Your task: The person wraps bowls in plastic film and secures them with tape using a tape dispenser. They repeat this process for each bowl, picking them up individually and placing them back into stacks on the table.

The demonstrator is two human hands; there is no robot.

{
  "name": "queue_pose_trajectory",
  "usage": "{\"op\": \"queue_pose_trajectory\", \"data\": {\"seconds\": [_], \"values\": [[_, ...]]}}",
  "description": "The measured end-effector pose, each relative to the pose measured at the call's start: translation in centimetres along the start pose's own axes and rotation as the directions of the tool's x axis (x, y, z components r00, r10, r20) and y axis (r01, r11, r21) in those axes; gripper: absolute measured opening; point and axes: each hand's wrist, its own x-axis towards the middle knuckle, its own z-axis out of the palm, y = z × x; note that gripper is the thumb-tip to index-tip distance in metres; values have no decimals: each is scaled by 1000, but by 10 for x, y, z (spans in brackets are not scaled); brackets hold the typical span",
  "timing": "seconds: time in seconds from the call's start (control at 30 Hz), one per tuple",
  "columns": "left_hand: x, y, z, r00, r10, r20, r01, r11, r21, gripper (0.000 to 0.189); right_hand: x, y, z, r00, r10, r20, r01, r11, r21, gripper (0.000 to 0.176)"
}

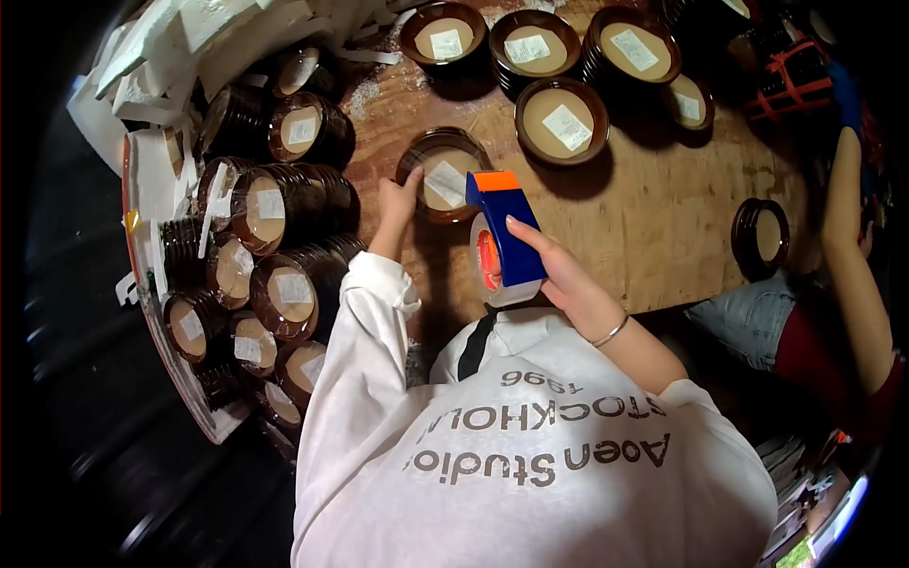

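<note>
My left hand grips the left rim of a brown dish stack with a white label on its tan centre. In my right hand is a blue tape dispenser with an orange front end and a roll of clear tape. The dispenser's orange end is at the right rim of that stack, over the label's edge. Whether it touches the dish cannot be told. My right thumb lies along the dispenser's blue side, and the other fingers are mostly hidden behind it.
Labelled dish stacks stand at the table's far side. More stacks lie tilted at the left, beside white foam pieces. Another stack lies at the right, near a co-worker's arm and a red-strapped bundle.
</note>
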Motion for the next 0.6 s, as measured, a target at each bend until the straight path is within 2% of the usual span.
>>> {"op": "queue_pose_trajectory", "data": {"seconds": [0.07, 0.1, 0.13, 0.17, 0.27, 0.3, 0.37, 0.4, 0.43, 0.47, 0.5, 0.53, 0.57, 0.6], "values": [[3, -20, 13, 936, -208, 284, 244, 965, -99, 62, 10, -7, 4, 996, -94, 5, 94, 991, -94, 36], [-18, -6, 12, 885, -268, 382, 419, 815, -399, 56, 10, -14, 9, 995, -92, 31, 94, 992, -87, 36], [-36, 12, 8, 800, -392, 454, 575, 715, -397, 48, 12, -15, 10, 995, -91, 36, 95, 991, -95, 36], [-48, 11, 16, 765, -408, 498, 629, 641, -440, 44, 14, -15, 10, 998, -50, 28, 52, 995, -87, 36], [-84, 18, 27, 696, -337, 634, 718, 322, -617, 44, 16, -13, 6, 999, 12, 35, -9, 997, -79, 36], [-87, 14, 24, 695, -342, 633, 719, 310, -622, 44, 15, -15, 3, 1000, 6, 29, -2, 992, -126, 36], [-88, 2, 10, 559, -175, 811, 815, 299, -497, 55, 12, -16, 4, 999, -7, 43, 14, 987, -158, 36], [-82, -2, 3, 561, -169, 810, 813, 298, -501, 55, 13, -16, 3, 999, -12, 43, 18, 986, -163, 36], [-75, -4, -4, 869, -155, 469, 391, 797, -461, 63, 15, -15, 0, 996, 36, 76, -21, 982, -185, 35], [-71, -6, -10, 986, 114, 119, -104, 991, -85, 72, 14, -12, -1, 991, 88, 105, -65, 976, -207, 34], [-64, 4, -21, 949, 305, 78, -307, 952, 12, 81, 13, -14, 2, 991, 86, 102, -63, 976, -210, 34], [-53, 18, -33, 873, 485, 53, -488, 865, 116, 90, 12, -16, 6, 995, 66, 76, -51, 981, -190, 34], [-45, 27, -37, 875, 482, 51, -485, 868, 112, 90, 11, -15, 9, 997, 51, 49, -42, 984, -172, 33], [-33, 37, -38, 782, 609, 132, -623, 767, 152, 92, 10, -14, 11, 998, 51, 45, -42, 983, -179, 33]]}}
